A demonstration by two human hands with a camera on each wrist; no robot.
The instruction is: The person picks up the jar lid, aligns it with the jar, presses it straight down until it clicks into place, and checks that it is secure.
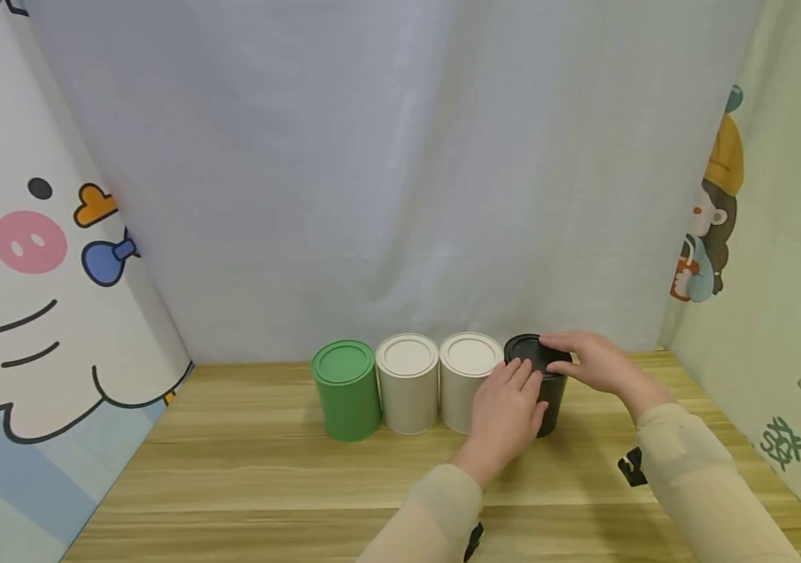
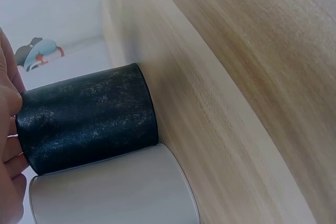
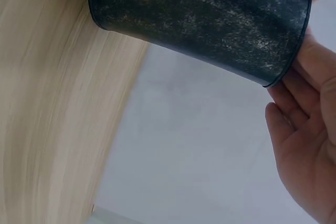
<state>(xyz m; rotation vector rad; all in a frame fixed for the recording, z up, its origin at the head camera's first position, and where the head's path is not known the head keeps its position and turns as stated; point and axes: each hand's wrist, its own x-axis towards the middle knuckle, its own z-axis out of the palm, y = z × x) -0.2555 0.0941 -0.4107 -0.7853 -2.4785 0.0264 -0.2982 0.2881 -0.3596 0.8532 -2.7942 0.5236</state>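
A black can [image 1: 550, 410] with a recessed black lid [image 1: 530, 349] stands upright on the table, at the right end of a row. My left hand [image 1: 508, 403] reaches over its near left side, extended fingers at the lid's edge and thumb by the can's side. From the right, my right hand [image 1: 595, 363] reaches to the lid, its index finger along the far rim and its thumb spread toward the near rim. In the right wrist view, the fingers [image 3: 296, 95] lie at the can's top end. Scuffed, mottled marks cover the can's side [image 2: 86, 119] in the left wrist view.
Left of the black can stand two white cans [image 1: 409, 391] [image 1: 458, 391] and a green can [image 1: 349, 399], all lidded and close together. The wooden table [image 1: 252, 469] meets a pale curtain [image 1: 372, 195] behind them. Printed cloth walls flank both sides.
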